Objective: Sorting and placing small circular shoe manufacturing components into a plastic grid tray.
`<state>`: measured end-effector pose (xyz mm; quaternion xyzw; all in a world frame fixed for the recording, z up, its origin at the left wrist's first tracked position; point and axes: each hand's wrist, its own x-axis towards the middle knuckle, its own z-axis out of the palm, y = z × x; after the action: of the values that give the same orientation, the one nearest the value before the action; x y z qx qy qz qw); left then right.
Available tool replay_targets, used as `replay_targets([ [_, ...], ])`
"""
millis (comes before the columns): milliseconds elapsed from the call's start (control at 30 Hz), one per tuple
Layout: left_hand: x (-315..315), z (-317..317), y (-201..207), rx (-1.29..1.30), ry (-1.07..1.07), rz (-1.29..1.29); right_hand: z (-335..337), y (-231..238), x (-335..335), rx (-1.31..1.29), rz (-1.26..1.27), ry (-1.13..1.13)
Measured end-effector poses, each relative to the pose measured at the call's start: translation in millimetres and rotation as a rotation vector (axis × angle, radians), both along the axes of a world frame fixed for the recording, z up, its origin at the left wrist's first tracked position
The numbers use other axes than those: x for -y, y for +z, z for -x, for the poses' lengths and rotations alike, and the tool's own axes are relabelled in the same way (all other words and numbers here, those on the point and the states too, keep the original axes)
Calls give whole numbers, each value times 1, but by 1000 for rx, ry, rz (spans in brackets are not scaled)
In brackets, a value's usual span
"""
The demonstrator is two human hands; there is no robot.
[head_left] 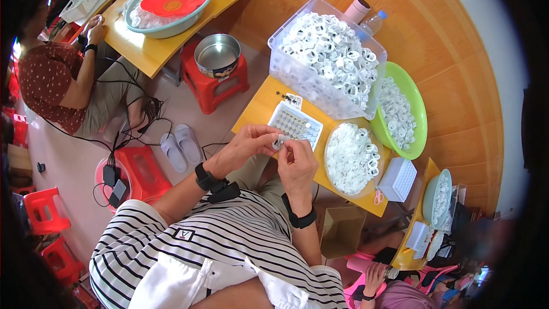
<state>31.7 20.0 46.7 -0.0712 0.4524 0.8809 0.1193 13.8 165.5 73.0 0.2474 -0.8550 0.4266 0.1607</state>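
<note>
Between both hands is a small white plastic ring-shaped part (279, 142), held up over the near edge of the yellow table (249, 115). My left hand (255, 144) pinches it from the left with thumb and forefinger. From the right, the fingertips of my right hand (298, 157) are closed at its other side. Just beyond the hands lies a white tray (314, 134) with rows of small round pieces in it. Some small black bits (286, 96) and a printed white card (295, 101) are behind the tray.
A clear bin (329, 57) of white parts stands at the back, beside a green basin (422, 111) and a round bowl (350, 154) of similar parts. Stacked white trays (397, 179) and pink scissors (378, 197) lie right. Cables (150, 109) run over the floor. Another person (54, 83) sits left.
</note>
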Motion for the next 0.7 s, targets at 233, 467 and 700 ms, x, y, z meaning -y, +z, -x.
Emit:
replay_targets([
  [233, -4, 3, 2, -46, 3, 103, -2, -6, 0, -145, -189, -8],
  [467, -5, 7, -2, 13, 26, -30, -9, -9, 1, -191, -193, -25],
  [700, -5, 9, 0, 60, 42, -135, 26, -12, -25, 24, 41, -187],
])
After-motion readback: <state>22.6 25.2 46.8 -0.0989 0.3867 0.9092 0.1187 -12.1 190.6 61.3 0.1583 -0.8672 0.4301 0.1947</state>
